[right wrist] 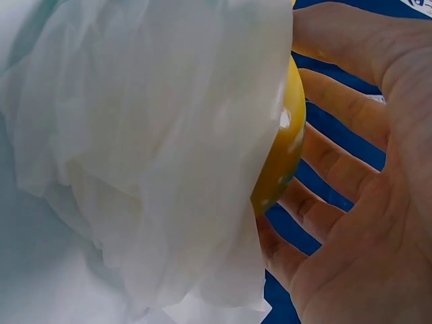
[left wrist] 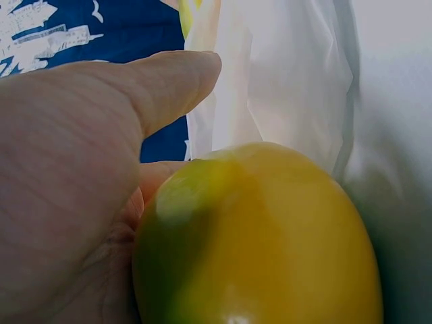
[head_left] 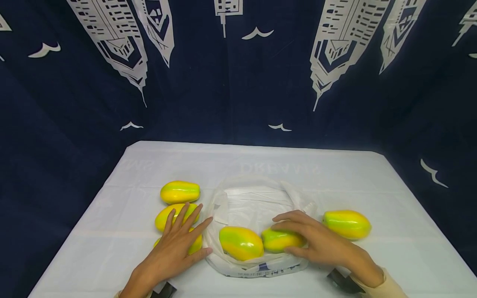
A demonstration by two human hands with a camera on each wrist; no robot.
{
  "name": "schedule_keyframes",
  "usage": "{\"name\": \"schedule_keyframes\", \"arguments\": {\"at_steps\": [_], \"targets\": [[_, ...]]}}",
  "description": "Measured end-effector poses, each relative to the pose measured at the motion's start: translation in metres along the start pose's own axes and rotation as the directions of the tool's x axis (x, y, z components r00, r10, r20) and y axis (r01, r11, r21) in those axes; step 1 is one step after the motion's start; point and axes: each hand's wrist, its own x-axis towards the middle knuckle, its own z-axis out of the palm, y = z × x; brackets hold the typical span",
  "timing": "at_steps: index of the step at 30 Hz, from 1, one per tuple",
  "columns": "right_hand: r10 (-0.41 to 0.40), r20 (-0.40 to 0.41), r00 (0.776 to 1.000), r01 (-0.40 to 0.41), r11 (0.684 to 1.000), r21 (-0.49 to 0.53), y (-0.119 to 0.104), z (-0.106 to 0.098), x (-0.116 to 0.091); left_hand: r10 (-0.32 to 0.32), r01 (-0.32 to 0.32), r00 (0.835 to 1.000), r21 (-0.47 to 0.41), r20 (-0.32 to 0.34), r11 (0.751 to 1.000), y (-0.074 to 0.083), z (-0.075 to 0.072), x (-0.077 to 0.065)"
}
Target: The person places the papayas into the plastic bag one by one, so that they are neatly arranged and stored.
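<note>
A white plastic bag lies spread wide at the table's middle, with two yellow-green papayas inside. One papaya sits at the bag's left front. My right hand holds the other papaya, thumb on the near side and fingers over the far side; in the right wrist view the bag hides most of that fruit. Left of the bag, my left hand reaches with spread fingers over the middle papaya and the nearest papaya. A papaya fills the left wrist view beside the palm.
Beyond the left hand lies another papaya on the white table cover. A single papaya rests right of the bag, behind the right forearm. Dark blue printed cloth hangs behind the table.
</note>
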Motion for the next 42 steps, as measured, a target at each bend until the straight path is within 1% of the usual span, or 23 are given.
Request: {"name": "schedule_keyframes", "arguments": {"at_steps": [8, 15, 18, 24, 29, 35, 42], "targets": [[0.008, -0.011, 1.0, -0.008, 1.0, -0.001, 0.002, -0.002, -0.001, -0.018, 0.018, 0.999, 0.005, 0.03, 1.0, -0.001, 0.0, 0.001], [0.052, -0.013, 0.999, -0.052, 0.999, 0.001, 0.003, -0.008, -0.002, -0.017, 0.017, 1.0, 0.009, 0.024, 1.0, -0.001, 0.0, 0.001], [0.05, -0.023, 0.998, -0.05, 0.999, -0.007, 0.003, -0.011, -0.003, -0.018, 0.018, 1.0, 0.005, 0.025, 1.0, -0.001, 0.0, 0.001], [0.034, -0.069, 0.997, -0.035, 0.999, -0.02, 0.005, -0.015, -0.006, -0.027, 0.027, 0.999, 0.006, 0.041, 1.0, -0.001, 0.0, 0.001], [0.03, -0.097, 0.995, -0.033, 0.999, -0.027, 0.008, -0.019, -0.009, -0.023, 0.022, 0.999, 0.012, 0.033, 1.0, 0.0, 0.0, 0.001], [0.069, -0.108, 0.992, -0.073, 0.997, -0.039, 0.01, -0.024, -0.012, -0.012, 0.011, 1.0, 0.009, 0.014, 1.0, -0.001, 0.0, 0.001], [0.096, -0.147, 0.984, -0.108, 0.992, -0.073, 0.014, -0.033, -0.02, -0.014, 0.014, 1.0, -0.004, 0.012, 1.0, -0.001, 0.001, 0.0]]}}
